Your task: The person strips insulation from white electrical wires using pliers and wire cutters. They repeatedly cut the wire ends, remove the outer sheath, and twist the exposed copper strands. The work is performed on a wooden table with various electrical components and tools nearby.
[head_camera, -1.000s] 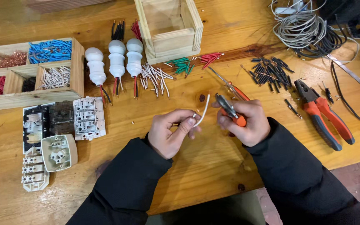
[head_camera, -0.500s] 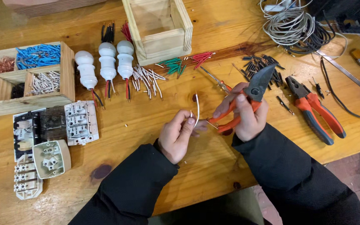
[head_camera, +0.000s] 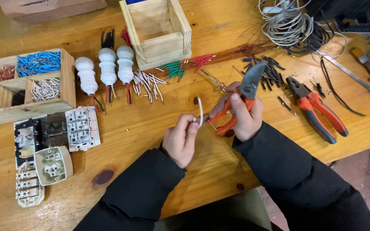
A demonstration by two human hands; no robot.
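The left hand pinches a short white wire between thumb and fingertips, gripping it at its lower end. The wire stands nearly upright, its long axis running away from the person, its free tip toward the far side of the wooden table. Just to its right, the right hand is wrapped around the orange handles of a pair of cutters; the grey blades point up and to the right, away from the wire, and look closed. The handle ends lie just beside the wire — whether they touch it cannot be told.

One wire is held and one tool is in hand. A second pair of pliers with red-and-black handles lies to the right, well apart. Three white lamp holders stand in a row beyond the hands, coloured leads trailing from them. One open wooden box sits behind them. A divided wooden tray at the left holds blue, white, red and copper-coloured pieces in separate compartments.

Loose heaps of cut wire lie between box and hands — white pieces, green pieces, red pieces and black pieces. White switch parts lie at the lower left, and coiled cable lies at the far right.
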